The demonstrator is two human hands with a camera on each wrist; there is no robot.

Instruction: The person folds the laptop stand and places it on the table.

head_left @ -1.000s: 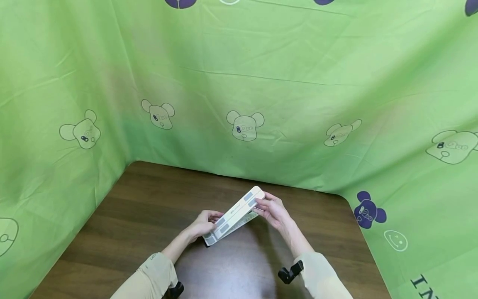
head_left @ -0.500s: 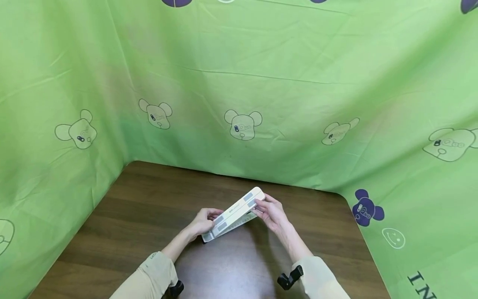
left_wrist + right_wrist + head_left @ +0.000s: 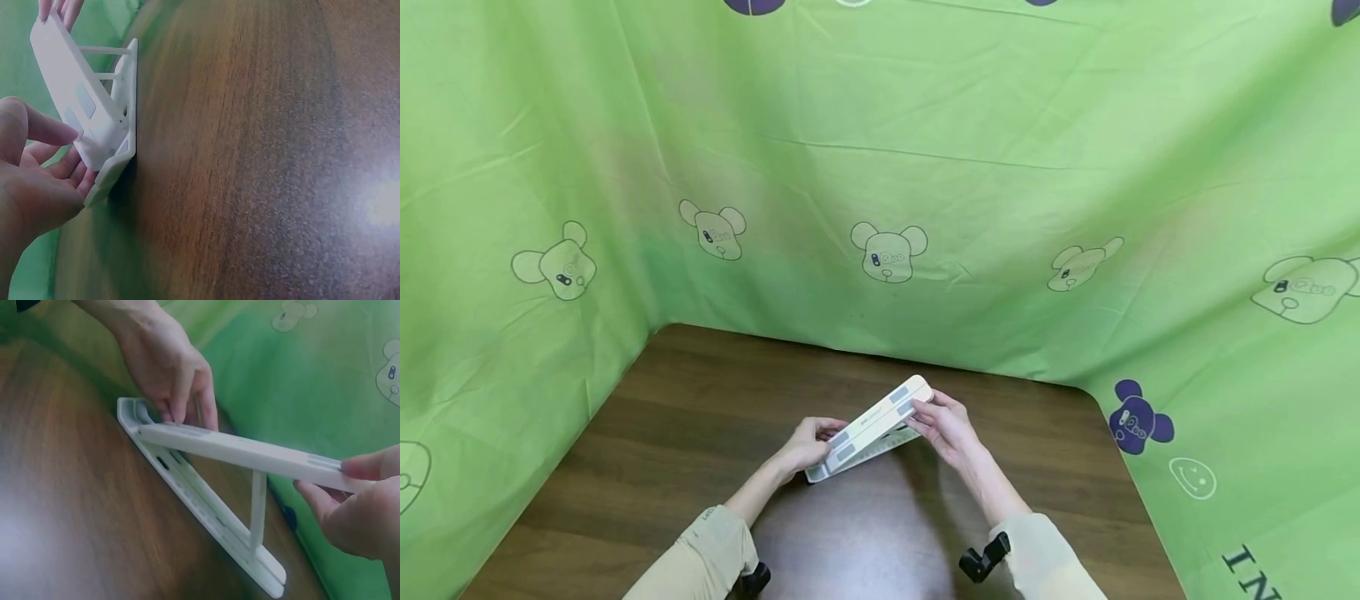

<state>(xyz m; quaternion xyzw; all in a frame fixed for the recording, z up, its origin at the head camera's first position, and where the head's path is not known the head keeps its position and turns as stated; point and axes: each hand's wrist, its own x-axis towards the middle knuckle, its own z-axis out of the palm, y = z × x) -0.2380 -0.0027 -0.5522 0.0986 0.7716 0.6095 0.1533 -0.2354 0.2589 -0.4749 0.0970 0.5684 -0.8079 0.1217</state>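
Head view: left hand (image 3: 807, 447) pinches the stand (image 3: 871, 428) at its low hinge end, right hand (image 3: 946, 427) grips the raised top end.

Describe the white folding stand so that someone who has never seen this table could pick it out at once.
Start at the dark wooden table walled in by green cartoon-bear cloth. Near its front middle, the left hand and right hand hold the white folding stand. It is the only white thing there: a flat base on the wood, with a grey-padded top panel propped up at an angle on a thin strut.
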